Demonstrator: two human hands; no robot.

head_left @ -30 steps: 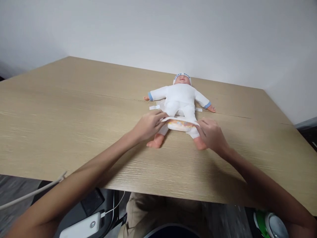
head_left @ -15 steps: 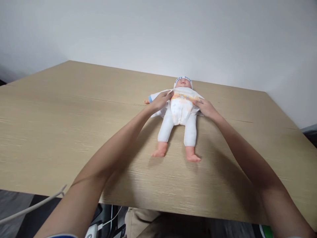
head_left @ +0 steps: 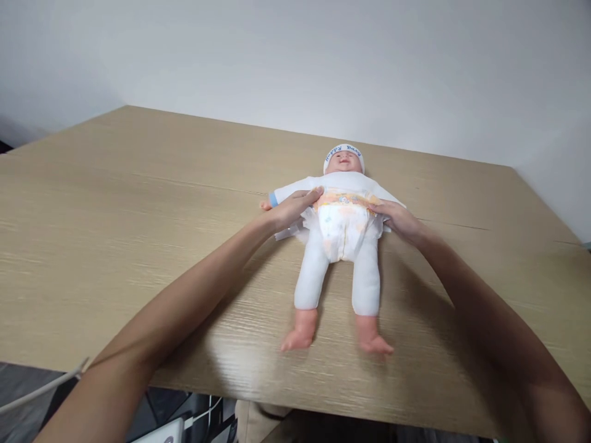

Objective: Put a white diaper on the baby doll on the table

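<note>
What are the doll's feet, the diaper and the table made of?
Doll's feet: probably smooth plastic or vinyl, evenly pink and molded-looking. Diaper: seemingly soft, papery fabric, matte, thin and wrinkled at the sides. Table: wood or wood-look laminate, hard to tell; pale streaks look like grain, slightly shiny.

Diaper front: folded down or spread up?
Spread up: the diaper front lies over the doll, its orange printed band near the top.

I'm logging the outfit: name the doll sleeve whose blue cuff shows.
The sleeve beside the person's left hand: its blue cuff shows; the other sleeve ends behind the right hand.
</note>
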